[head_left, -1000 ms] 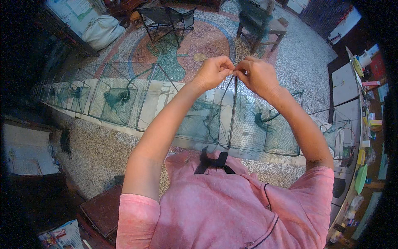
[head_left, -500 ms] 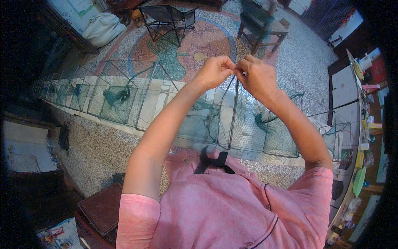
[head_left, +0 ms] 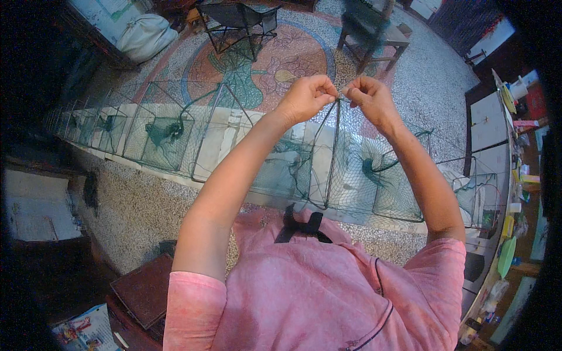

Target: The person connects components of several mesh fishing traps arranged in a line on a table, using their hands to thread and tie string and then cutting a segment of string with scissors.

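Note:
A long green mesh fish trap (head_left: 281, 171) with dark square frames stretches from far left to right in front of me. My left hand (head_left: 310, 98) is closed in a pinch at the top corner of one dark frame (head_left: 335, 152), where the netting gathers. Just right of that corner, my right hand (head_left: 370, 100) is also closed, thumb and finger pressed together. Whatever it pinches is too small to make out. A narrow gap separates the two hands. Funnel-like tufts of green netting (head_left: 167, 133) hang inside the trap's sections.
Pale sheets (head_left: 219, 137) lie beneath the trap on the speckled floor. Beyond stand a black folding chair (head_left: 237, 26) and a wooden chair (head_left: 374, 41). A white sack (head_left: 146, 40) sits far left. A cluttered shelf (head_left: 515, 199) runs along the right; a brown box (head_left: 143, 289) is near left.
My right hand has drawn slightly away to the right from my left hand, opening a small gap between them. The left hand and the frame's corner have shifted slightly right.

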### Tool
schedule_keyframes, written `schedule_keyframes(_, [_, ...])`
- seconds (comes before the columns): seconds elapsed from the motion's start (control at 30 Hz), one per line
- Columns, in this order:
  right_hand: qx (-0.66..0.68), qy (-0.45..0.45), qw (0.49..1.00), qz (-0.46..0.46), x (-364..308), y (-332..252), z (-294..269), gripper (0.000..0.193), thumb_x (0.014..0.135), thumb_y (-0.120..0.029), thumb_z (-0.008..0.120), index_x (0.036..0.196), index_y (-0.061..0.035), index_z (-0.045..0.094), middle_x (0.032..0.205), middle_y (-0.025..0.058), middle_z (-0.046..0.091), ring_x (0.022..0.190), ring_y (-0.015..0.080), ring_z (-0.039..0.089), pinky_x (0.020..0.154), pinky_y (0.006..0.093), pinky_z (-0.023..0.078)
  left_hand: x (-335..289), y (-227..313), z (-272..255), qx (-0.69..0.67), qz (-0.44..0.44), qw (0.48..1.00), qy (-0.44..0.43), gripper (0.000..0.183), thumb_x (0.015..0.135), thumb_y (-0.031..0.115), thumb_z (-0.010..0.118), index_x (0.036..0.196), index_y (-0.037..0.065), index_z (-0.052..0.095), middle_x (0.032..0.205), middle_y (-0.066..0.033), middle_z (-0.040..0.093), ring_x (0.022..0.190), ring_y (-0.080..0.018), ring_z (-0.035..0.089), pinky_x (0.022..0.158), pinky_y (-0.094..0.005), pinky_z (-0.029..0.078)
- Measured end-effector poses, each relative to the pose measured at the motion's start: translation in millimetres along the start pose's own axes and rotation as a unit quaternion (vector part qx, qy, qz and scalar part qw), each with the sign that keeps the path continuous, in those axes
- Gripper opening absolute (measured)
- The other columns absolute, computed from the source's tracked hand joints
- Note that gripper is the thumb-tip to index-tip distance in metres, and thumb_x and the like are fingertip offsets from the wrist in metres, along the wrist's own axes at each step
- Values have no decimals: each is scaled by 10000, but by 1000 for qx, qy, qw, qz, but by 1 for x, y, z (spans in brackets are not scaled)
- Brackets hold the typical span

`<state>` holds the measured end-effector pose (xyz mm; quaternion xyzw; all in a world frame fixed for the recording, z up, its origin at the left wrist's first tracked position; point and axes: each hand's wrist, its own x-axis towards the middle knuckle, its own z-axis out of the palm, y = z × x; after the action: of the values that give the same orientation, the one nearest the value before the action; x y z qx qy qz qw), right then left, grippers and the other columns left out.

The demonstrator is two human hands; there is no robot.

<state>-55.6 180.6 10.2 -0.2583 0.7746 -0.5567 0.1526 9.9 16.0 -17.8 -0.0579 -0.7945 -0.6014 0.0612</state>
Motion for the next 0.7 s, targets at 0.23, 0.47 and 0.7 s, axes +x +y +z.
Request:
schedule_keyframes(0.23, [-31,-16,999,-27,-5,-10,-11,215,782,-215,620,791,-3,588,718,27,569,633,117,528,556,257,427,-1,7,0,-1,4,1000,-3,84,769,45,591,849,29,571,803,-15,576,743,-78,542,671,-223,449])
schedule_keyframes(0.47, [-362,-24,911,-196,-19,-24,-7,158,728,-173,617,841,-63,621,774,119,565,705,295,568,612,383,451,0,1,0,-22,2,1000,-5,95,769,60,598,851,24,569,810,-19,573,750,-82,547,678,-222,451])
schedule_keyframes(0.7, [-429,-7,868,-249,-19,-29,-1,102,721,-132,577,786,-54,570,785,117,531,718,317,558,617,394,454,-1,5,-1,-2,7,1000,2,83,771,50,595,841,21,563,793,-14,568,730,-72,535,664,-218,448])
